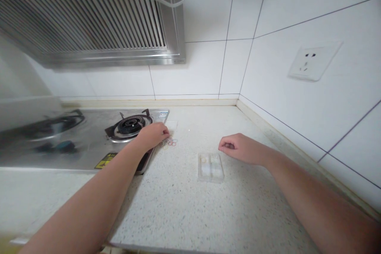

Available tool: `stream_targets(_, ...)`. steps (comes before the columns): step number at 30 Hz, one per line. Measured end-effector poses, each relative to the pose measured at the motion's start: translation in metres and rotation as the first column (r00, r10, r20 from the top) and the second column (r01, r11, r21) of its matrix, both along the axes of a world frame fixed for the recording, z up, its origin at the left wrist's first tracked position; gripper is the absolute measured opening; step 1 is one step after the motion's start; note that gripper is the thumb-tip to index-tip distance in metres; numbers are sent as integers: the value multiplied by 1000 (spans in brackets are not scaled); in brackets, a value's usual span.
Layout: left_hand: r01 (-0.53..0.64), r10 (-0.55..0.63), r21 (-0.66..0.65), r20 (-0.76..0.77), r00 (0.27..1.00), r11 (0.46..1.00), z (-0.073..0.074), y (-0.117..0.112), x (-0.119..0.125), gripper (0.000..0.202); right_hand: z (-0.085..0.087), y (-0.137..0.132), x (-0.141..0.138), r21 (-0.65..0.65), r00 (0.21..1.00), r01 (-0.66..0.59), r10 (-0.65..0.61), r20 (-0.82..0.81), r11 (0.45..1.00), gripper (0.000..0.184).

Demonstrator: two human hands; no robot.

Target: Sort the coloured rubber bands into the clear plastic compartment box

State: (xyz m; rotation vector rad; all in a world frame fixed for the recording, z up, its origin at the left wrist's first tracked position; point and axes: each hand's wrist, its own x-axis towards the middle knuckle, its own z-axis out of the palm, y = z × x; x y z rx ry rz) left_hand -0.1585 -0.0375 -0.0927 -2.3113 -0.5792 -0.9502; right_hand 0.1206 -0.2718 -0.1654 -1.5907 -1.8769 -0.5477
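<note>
My left hand (154,133) is at a small pile of thin coloured rings (169,141), which look like tiny elastic bands, on the countertop by the stove's edge. Its fingertips are pinched together and point down at the pile; whether a ring is between them I cannot make out. A clear plastic box (210,168) with compartments lies flat in front of me, and a few pale bits show inside it. Just to the right of its far corner is my right hand (236,147), thumb and fingers curled into a pinch. What that pinch holds, if anything, is too small to see.
The steel gas stove (89,143) with its black burner (131,124) takes up the left side. A range hood (119,53) hangs above it. A faint clear flat piece (172,124) lies beyond the rings on the speckled countertop (184,206). Tiled walls meet behind; one bears a socket (312,62).
</note>
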Motion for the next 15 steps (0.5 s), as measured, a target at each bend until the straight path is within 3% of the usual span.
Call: stream_targets(15,30,-22,-69,117,993,997,-4,-23,2,30,0,-2,-2,5,1000,-1,1,9,1000,25)
